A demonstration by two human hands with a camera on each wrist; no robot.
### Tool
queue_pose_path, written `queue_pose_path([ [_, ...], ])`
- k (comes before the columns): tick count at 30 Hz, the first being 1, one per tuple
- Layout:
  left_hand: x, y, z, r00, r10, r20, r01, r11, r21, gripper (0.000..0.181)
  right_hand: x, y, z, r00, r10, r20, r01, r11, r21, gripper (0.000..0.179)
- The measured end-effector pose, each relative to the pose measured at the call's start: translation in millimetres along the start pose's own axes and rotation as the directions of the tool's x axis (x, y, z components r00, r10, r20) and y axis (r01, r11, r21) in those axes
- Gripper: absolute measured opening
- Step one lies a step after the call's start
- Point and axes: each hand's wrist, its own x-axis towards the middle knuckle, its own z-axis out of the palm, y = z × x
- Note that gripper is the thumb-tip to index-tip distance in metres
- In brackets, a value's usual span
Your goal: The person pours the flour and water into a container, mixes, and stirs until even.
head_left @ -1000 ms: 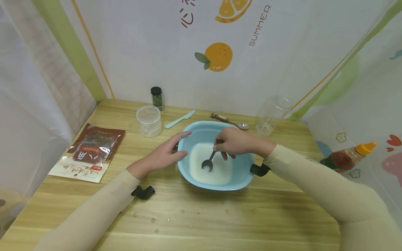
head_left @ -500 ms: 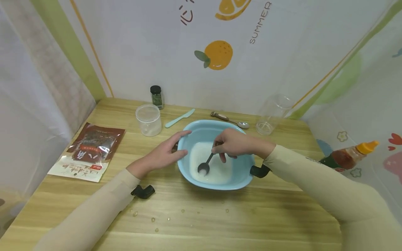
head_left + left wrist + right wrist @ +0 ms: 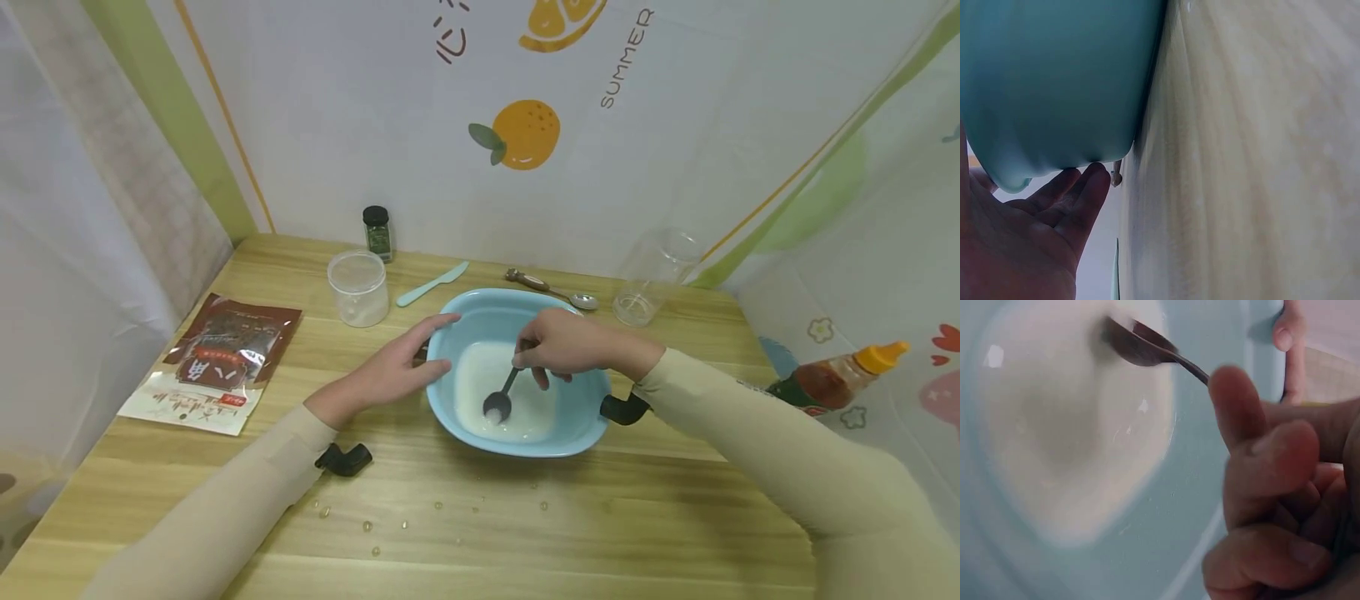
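- Spoon (image 3: pixel 498 403) has shifted slightly right within the bowl (image 3: pixel 581 408) since half a second ago; the left hand (image 3: pixel 393 364) has stayed at the rim.
- The spoon slants at the centre of the head view, its dark head at the white liquid (image 3: pixel 532 408), some white showing in it.
- Right hand (image 3: pixel 566 342): thumb and forefinger closed in a pinch on the spoon's handle, the other fingers loosely bent above the bowl.
- Left hand: thumb and forefinger spread along the bowl's left rim, tips over the edge; in the left wrist view, other fingers touch its outer wall. It holds the bowl.
- The bowl rests on the surface (image 3: pixel 465 542), droplets (image 3: pixel 367 527) scattered below it, lower centre.
- Behind the bowl, a green knife (image 3: pixel 433 285) and a metal spoon (image 3: pixel 542 286) lie flat.
- Upper left of the bowl: clear jar (image 3: pixel 358 287), with a black-capped bottle (image 3: pixel 378 233) just behind.
- Far left: packet (image 3: pixel 213 362), lying flat.
- Right of the metal spoon: glass (image 3: pixel 648 279); right edge: yellow-tipped bottle (image 3: pixel 832 382), partly behind the right sleeve (image 3: pixel 750 437).
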Motion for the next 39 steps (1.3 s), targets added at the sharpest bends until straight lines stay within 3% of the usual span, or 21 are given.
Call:
queue_pose_path([
  [7,-0.8,1.2,0.2,1.0,-0.004,-0.006,0.004,1.0,0.002,0.07,1.7,10.4,-9.4,0.987,0.053,-0.155,-0.063,0.996,-0.06,0.024],
  [10,-1.2,2.3,0.1,1.0,-0.005,-0.001,0.005,1.0,0.0,0.07,-4.5,12.2,-10.6,0.993,0.051,-0.111,-0.061,0.995,-0.083,0.022],
  [14,-1.7,2.9,0.2,1.0,-0.008,-0.001,0.008,1.0,-0.004,0.07,-1.2,5.9,-3.9,0.999,-0.031,-0.02,0.029,0.997,-0.072,0.023],
  [17,-2.1,3.2,0.0,1.0,-0.01,-0.005,0.01,1.0,-0.008,0.069,6.6,1.1,-0.8,0.995,-0.065,-0.07,0.06,0.995,-0.076,0.024],
  [22,-1.7,4.2,0.0,1.0,-0.011,-0.003,0.011,1.0,-0.006,0.07,6.4,4.8,-8.0,0.977,0.012,-0.214,-0.041,0.99,-0.132,0.024],
  [26,-0.4,2.9,0.3,1.0,-0.006,0.001,0.006,1.0,-0.009,0.069,-3.1,14.0,-12.4,0.984,0.042,-0.174,-0.067,0.988,-0.142,0.023],
  [31,-1.5,3.5,0.5,1.0,-0.009,-0.006,0.008,1.0,-0.015,0.069,-3.0,11.4,-8.7,0.998,-0.028,-0.059,0.022,0.995,-0.1,0.024],
  [34,-2.9,5.1,0.8,1.0,-0.014,-0.012,0.014,1.0,-0.015,0.069,2.7,11.2,-7.9,0.994,-0.041,-0.105,0.03,0.994,-0.102,0.026],
  [37,-2.8,6.2,1.1,1.0,-0.014,-0.008,0.014,1.0,-0.018,0.07,1.6,16.4,-12.1,0.984,0.003,-0.181,-0.027,0.991,-0.129,0.024],
  [39,-2.1,5.8,1.2,1.0,-0.011,-0.004,0.011,1.0,-0.019,0.069,-3.2,22.0,-15.7,0.981,0.022,-0.192,-0.053,0.987,-0.155,0.023],
])
